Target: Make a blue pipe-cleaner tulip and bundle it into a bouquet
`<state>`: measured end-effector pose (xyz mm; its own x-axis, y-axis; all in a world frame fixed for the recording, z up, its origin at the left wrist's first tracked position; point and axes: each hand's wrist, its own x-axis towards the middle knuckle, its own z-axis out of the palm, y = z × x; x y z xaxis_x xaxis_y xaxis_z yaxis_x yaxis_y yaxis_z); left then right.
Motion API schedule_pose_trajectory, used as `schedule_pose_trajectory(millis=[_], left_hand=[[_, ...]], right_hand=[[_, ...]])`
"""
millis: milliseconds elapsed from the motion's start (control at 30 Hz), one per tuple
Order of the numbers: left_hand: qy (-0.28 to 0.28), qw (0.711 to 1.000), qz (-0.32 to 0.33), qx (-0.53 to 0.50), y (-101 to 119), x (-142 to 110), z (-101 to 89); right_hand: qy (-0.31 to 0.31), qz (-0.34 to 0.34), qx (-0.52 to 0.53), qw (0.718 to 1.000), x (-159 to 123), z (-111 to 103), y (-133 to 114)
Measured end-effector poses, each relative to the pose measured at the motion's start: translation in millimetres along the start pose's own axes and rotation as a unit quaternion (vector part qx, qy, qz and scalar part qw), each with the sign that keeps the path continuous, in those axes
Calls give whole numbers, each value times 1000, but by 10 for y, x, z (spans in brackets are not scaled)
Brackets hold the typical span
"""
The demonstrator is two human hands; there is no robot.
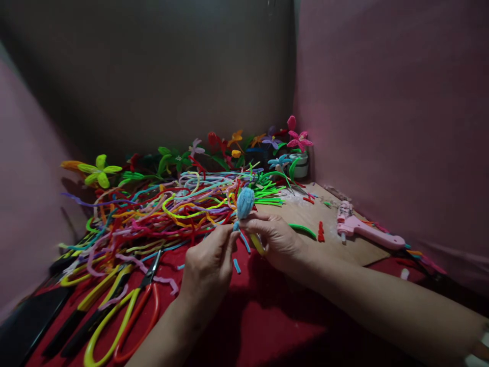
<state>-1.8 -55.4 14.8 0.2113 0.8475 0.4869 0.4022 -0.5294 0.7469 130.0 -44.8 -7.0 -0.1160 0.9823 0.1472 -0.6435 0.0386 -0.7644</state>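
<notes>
Both hands meet at the middle of the view around a light blue pipe cleaner flower bud [245,203]. My right hand [275,238] pinches the bud at its base, between thumb and fingers. Just left of that, my left hand [214,255] pinches a short blue pipe cleaner end [236,225] at the foot of the bud. A yellow pipe cleaner piece [257,244] shows beneath my right fingers; whether it is joined to the bud I cannot tell. Short blue pipe cleaner offcuts [237,266] lie on the red cloth [275,326] below my hands.
A heap of coloured pipe cleaners [183,209] covers the left and middle. Scissors [133,306] and black-and-yellow pliers [87,306] lie at front left. A pink glue gun [367,229] rests on a brown board [321,204] at right. Finished flowers [229,145] line the back wall.
</notes>
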Motion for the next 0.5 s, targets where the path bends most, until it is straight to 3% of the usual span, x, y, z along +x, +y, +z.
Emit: schedule_pose_trajectory(millis=[100, 267, 333, 400, 500], left_hand=[[0, 997, -53, -51, 3, -2, 9], [-70, 962, -167, -206, 26, 41, -26], [-112, 926, -217, -289, 20, 56, -49], [-160, 871, -267, -379, -5, 68, -71], [-226, 804, -300, -461, -54, 88, -91]], right_hand=[[11, 20, -8, 1000, -13, 18, -3], [-8, 46, -4, 999, -4, 30, -31], [-19, 58, 19, 998, 7, 14, -37], [-37, 81, 43, 995, 14, -4, -40], [-81, 113, 49, 989, 14, -23, -40]])
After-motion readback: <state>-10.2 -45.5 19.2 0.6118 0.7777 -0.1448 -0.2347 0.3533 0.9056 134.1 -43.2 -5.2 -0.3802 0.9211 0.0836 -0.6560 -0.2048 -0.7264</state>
